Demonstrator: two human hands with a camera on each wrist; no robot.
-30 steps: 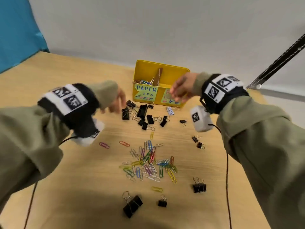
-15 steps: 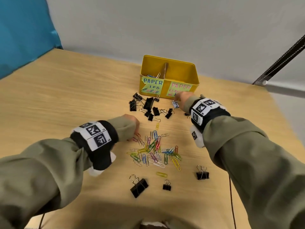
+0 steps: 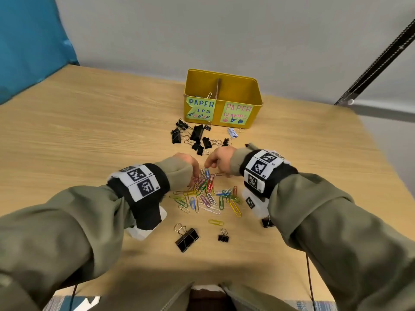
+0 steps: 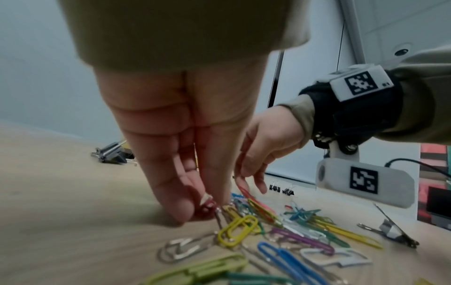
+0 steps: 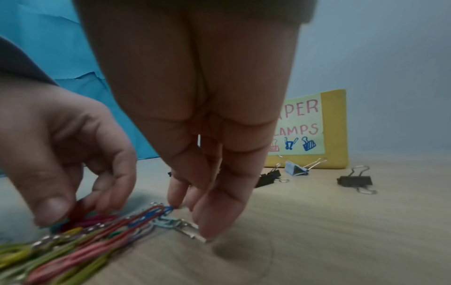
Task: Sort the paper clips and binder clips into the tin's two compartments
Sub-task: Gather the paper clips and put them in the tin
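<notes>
From the head camera, both hands have dropped from the yellow tin (image 3: pixel 256 102) at the desk's far edge to the multicoloured paper clip pile (image 3: pixel 208 196) near the desk's middle; half a second ago the right hand was still up by the tin. The left hand (image 3: pixel 186 162) and right hand (image 3: pixel 221 160) now meet over the pile's far side, so a fresh paper-clip pickup is likely starting. Black binder clips (image 3: pixel 197 135) lie scattered just in front of the tin, with three more toward the near edge. A few clips already show in the compartment labelled for paper clips.

At the left wrist, the left fingers (image 4: pixel 171 192) are pressed together, tips down among the clips beside a yellow paper clip (image 4: pixel 238 228); whether they pinch one cannot be told.

At the right wrist, curled fingertips (image 5: pixel 214 217) touch a silver paper clip (image 5: pixel 187 229) on the desk (image 5: pixel 341 231), not yet clearly lifted.
</notes>
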